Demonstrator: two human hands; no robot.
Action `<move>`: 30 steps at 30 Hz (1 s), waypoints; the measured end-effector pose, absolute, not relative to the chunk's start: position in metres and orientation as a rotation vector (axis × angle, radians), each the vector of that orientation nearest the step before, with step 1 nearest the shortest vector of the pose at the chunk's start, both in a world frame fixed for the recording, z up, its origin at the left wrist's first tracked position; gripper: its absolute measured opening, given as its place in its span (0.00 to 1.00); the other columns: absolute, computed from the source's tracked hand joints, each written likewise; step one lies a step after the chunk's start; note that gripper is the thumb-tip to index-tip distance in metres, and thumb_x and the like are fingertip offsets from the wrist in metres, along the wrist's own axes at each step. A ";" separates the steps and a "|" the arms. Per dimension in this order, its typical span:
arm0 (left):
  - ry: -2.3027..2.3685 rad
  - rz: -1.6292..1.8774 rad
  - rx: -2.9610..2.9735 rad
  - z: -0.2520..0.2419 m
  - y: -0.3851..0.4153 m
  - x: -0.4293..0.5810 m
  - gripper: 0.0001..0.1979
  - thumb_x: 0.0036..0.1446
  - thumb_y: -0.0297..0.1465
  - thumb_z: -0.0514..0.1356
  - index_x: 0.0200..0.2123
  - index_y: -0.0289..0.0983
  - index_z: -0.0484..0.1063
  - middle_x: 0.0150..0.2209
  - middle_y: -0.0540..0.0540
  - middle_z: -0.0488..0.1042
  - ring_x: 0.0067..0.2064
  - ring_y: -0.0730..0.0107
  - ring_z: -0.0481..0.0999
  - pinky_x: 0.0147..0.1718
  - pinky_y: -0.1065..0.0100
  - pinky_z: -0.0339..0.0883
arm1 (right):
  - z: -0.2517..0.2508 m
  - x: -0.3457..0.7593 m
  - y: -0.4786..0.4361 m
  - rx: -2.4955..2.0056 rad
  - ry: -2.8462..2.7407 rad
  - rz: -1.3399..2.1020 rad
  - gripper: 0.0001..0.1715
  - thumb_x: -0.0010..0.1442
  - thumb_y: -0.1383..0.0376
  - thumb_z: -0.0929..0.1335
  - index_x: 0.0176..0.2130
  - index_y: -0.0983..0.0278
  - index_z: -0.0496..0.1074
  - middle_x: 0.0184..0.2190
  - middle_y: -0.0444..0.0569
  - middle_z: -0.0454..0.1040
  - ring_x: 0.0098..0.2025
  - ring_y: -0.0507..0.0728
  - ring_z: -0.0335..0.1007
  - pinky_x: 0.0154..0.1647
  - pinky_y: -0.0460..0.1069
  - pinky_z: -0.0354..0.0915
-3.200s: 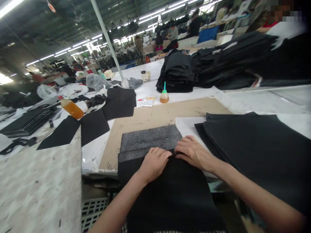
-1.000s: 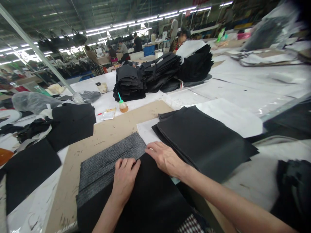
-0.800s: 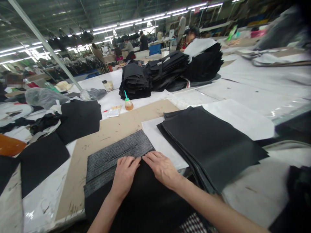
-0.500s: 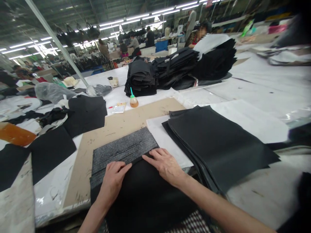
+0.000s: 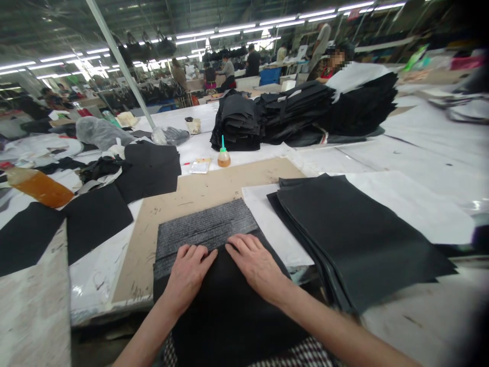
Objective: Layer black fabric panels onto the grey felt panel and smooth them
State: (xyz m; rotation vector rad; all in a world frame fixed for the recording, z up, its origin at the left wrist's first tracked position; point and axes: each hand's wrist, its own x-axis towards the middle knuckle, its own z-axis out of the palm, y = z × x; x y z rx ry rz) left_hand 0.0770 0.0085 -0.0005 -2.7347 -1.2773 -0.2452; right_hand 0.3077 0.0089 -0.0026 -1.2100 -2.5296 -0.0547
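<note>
A black fabric panel (image 5: 229,295) lies in front of me and hangs over the table's near edge toward my lap. Its far part is covered by a grey ribbed textile piece (image 5: 206,220). Where the two meet runs a folded black edge. My left hand (image 5: 191,272) grips this edge, its fingers curled over the grey side and its thumb pointing right along the fold. Close beside it, my right hand (image 5: 257,265) holds the same edge with bent fingers, its thumb near the left one. The fingertips' undersides are hidden.
Under the work lies a beige board (image 5: 153,219). Right of it is a stack of black sheets (image 5: 359,229). Ahead stand a small squeeze bottle (image 5: 224,158) and bundled black pieces (image 5: 282,114). More black pieces (image 5: 95,219) and an orange bottle (image 5: 40,187) lie left. A co-worker (image 5: 336,61) sits beyond.
The view has swung slightly left, so things appear farther right. My hands have come closer together along the fold, the right one shifting left over the panel's edge.
</note>
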 end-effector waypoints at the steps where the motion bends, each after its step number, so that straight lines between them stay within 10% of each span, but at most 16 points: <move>1: -1.295 -0.248 -2.738 -0.002 0.008 0.075 0.21 0.66 0.22 0.52 0.60 0.42 0.66 0.44 0.45 0.69 0.45 0.62 0.67 0.50 0.55 0.59 | -0.004 0.298 0.006 -1.187 -2.546 -0.038 0.23 0.64 0.74 0.63 0.58 0.68 0.67 0.53 0.57 0.67 0.55 0.64 0.60 0.58 0.58 0.60; 14: -1.421 -0.483 -2.765 -0.015 -0.017 -0.018 0.20 0.67 0.23 0.51 0.58 0.44 0.68 0.44 0.45 0.69 0.45 0.64 0.67 0.50 0.58 0.58 | -0.003 0.276 0.004 -1.218 -2.644 0.010 0.39 0.59 0.77 0.65 0.65 0.56 0.59 0.44 0.50 0.67 0.45 0.60 0.61 0.46 0.55 0.64; 30: -1.461 -0.293 -2.752 -0.005 -0.023 -0.026 0.21 0.67 0.26 0.54 0.62 0.44 0.64 0.44 0.44 0.70 0.45 0.62 0.68 0.50 0.56 0.60 | -0.013 0.203 -0.007 -0.957 -2.627 -0.017 0.24 0.65 0.72 0.65 0.60 0.69 0.64 0.47 0.54 0.69 0.50 0.61 0.63 0.54 0.55 0.64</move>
